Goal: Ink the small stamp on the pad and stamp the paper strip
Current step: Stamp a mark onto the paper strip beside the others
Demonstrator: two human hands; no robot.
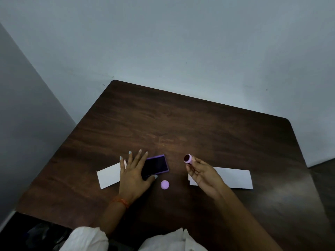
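The purple ink pad (157,164) lies open on the wooden table, its dark inked face up. My left hand (133,172) rests flat on its left part, fingers spread, thumb at the pad's near edge. My right hand (201,172) hovers above the table to the right of the pad and holds the small round lilac stamp (188,158) in its fingertips, the dark stamping face tilted toward me. A white paper strip (233,176) lies on the table under and to the right of my right hand.
A second white paper piece (108,175) lies left of the pad, partly under my left hand. A round lilac cap (165,184) sits near the pad's front right corner. The table (181,124) meets walls at the back and left.
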